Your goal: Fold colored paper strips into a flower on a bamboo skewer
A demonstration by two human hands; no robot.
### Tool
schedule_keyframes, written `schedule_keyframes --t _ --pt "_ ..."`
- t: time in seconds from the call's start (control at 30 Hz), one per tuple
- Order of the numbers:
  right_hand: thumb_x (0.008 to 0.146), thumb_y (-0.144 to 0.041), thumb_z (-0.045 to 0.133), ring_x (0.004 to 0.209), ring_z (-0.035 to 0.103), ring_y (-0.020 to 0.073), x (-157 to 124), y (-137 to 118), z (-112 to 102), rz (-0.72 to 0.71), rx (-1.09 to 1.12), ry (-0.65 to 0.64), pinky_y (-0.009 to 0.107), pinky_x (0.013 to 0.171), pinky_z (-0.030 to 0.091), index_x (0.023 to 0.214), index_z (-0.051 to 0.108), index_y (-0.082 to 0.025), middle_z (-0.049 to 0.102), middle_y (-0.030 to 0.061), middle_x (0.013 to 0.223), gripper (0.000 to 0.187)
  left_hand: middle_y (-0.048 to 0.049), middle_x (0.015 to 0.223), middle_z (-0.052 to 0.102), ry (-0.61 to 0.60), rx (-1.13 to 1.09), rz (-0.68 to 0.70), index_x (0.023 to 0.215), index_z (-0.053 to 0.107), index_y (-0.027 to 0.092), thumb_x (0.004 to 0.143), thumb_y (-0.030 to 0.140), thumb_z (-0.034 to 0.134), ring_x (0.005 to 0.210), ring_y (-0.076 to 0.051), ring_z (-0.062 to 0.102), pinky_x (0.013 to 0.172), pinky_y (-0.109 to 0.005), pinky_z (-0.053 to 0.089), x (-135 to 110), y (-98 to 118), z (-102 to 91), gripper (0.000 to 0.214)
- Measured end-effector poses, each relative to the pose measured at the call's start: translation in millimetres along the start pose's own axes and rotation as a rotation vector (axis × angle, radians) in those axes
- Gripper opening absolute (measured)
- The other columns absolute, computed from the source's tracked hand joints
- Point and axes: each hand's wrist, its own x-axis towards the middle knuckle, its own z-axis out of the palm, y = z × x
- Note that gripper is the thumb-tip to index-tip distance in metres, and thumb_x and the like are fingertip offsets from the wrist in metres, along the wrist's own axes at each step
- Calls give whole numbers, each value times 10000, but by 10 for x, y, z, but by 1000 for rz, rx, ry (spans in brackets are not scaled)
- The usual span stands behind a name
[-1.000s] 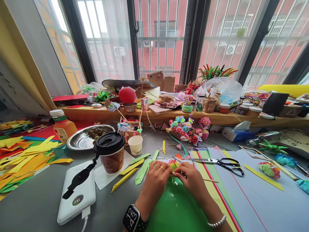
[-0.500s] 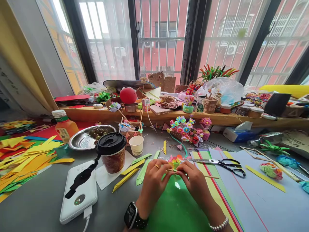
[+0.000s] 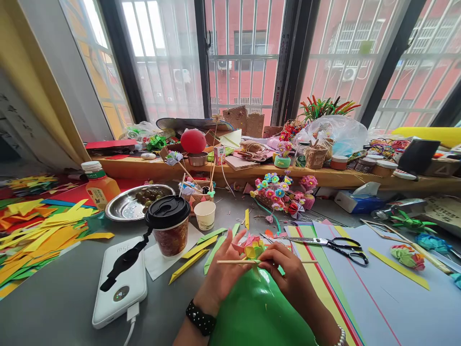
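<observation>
My left hand (image 3: 225, 271) is turned palm up with its fingers apart, just behind a thin wooden stick (image 3: 230, 262). With fingertips pinched together, my right hand (image 3: 284, 269) grips the stick near its middle; its ends stick out to both sides. A folded paper flower (image 3: 254, 249) in yellow and pink sits right behind the stick, between my hands. A small pale green paper piece hangs under the stick; whether it is wrapped around it I cannot tell. Shiny green material (image 3: 266, 312) lies below my hands.
Scissors (image 3: 334, 244) lie on coloured paper sheets (image 3: 389, 298) at right. Left of my hands are folded paper strips (image 3: 189, 264), a lidded coffee cup (image 3: 169, 235), a paper cup (image 3: 205, 216) and a white power bank (image 3: 120, 283). Craft flowers (image 3: 275, 190) stand behind.
My left hand has let go and turned from a pinch to an open palm. The stick has shifted left and shows more of its length. My right hand still pinches it.
</observation>
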Motion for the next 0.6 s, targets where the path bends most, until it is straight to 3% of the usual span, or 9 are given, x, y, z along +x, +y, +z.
schedule_keyframes --t 0.2,0.6 --pt "816 -147 497 654 537 145 -2 -66 1 8 -3 -12 235 562 451 782 569 -183 548 31 734 88 -71 951 639 14 22 -34 1170 472 162 788 226 537 722 -139 609 622 -243 462 32 -130 -46 393" --pt "804 -136 509 671 541 143 -9 -27 41 45 7 19 231 580 455 765 559 -188 545 23 738 83 -70 1110 582 154 81 17 1187 435 189 775 140 546 757 -106 610 586 -189 454 9 -134 25 429"
